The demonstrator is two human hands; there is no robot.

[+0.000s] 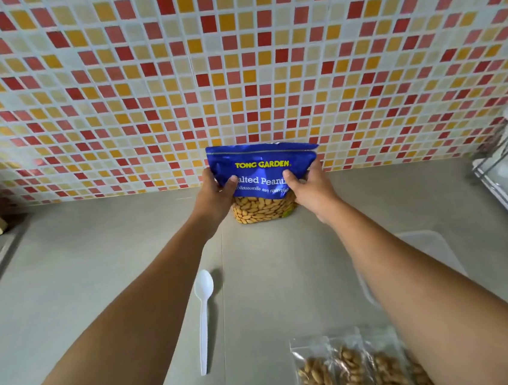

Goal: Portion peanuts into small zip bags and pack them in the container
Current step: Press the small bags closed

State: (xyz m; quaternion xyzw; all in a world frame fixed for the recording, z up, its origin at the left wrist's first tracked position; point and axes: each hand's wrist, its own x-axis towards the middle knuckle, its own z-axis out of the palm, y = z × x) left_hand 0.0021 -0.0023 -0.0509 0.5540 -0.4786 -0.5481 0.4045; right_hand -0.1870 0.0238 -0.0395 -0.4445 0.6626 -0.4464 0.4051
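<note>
Head view, near to far: small clear zip bags filled with peanuts (356,369) lie side by side on the grey countertop (82,273) at the near edge, partly under the right forearm. White plastic spoon (204,318) lies flat left of them, bowl pointing away. Clear shallow plastic container (431,252) sits further right, mostly hidden by the right arm. Far end, against the red-orange mosaic tile wall (232,53): blue Tong Garden salted peanuts pouch (263,175) stands upright. Left hand (215,193) grips its left edge, right hand (310,188) grips its right edge, thumbs on the front.
</note>
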